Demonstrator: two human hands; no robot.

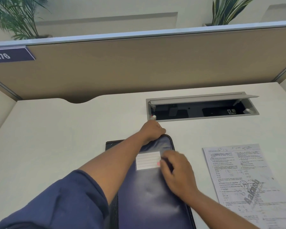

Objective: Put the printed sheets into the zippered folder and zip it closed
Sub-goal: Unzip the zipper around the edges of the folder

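left hand (153, 130) grips folder (149, 187) far corner; right hand (175, 171) pinches near the zipper, grip blurred. sheets (243, 177) lie right of it. brace the corner, pull steadily.

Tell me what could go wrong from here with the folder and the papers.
The printed sheets lie on the desk beside the zippered folder, not inside, so zipping now would leave them out. The left hand grips the folder's far corner at the zipper while the right hand rests on the cover; a hard tug could skid the folder into the sheets.
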